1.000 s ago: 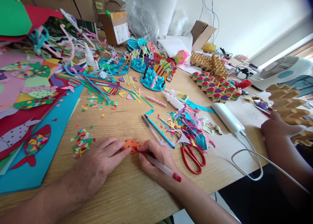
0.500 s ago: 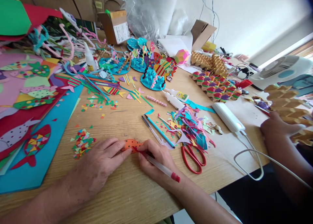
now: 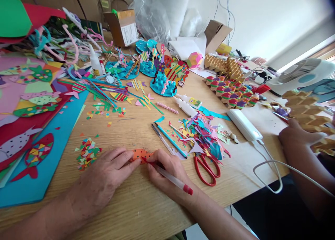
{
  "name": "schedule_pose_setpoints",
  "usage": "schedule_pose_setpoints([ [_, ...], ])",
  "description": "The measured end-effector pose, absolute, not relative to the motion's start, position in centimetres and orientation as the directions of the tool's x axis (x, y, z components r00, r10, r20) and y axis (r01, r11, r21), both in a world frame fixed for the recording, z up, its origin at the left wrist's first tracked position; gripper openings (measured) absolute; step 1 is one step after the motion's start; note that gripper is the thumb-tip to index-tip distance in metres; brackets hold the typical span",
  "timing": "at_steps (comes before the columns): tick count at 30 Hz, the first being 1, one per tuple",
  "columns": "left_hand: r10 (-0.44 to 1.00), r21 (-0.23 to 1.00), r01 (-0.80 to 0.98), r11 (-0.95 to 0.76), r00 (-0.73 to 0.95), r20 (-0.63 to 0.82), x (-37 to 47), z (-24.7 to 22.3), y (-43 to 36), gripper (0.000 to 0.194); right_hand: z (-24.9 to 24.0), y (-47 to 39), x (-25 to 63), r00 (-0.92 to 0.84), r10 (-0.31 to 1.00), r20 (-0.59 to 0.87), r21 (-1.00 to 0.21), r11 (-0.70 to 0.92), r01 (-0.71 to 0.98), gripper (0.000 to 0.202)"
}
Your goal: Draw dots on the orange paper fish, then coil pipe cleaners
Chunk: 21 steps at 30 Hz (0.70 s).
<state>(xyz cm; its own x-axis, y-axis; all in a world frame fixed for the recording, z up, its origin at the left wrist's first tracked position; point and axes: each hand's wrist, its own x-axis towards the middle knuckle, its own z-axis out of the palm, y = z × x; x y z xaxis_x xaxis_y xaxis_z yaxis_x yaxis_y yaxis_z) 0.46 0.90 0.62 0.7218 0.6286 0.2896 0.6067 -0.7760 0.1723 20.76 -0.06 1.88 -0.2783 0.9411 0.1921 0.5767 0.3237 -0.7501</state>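
Orange, dark-dotted, paper-like cutout is lying at near centre on the brown wooden surface, left hand steadying it (pinching or pressing, cannot tell), right hand gripping a translucent, red-ended plastic pen, so weak steadying is risking skidded marks.

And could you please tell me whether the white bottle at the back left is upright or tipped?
Upright: the white bottle stands with its pointed nozzle at the top.
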Motion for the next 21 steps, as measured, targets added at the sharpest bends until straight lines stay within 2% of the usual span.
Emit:
schedule_pose_setpoints([
  [11, 0.594, 0.107, 0.596, -0.796, 0.734, 0.33, 0.77, 1.5, 1.21, 0.048, 2.01, -0.17, 20.73, -0.266, 0.945, 0.188, -0.761, 0.312, 0.569, 0.006],
  [21, 0.619, 0.11, 0.619, -0.777, 0.721, 0.313, 0.69, 1.24, 1.04, 0.048, 1.7, -0.12, 20.92, -0.267, 0.944, 0.193, -0.758, 0.316, 0.57, 0.006],
])
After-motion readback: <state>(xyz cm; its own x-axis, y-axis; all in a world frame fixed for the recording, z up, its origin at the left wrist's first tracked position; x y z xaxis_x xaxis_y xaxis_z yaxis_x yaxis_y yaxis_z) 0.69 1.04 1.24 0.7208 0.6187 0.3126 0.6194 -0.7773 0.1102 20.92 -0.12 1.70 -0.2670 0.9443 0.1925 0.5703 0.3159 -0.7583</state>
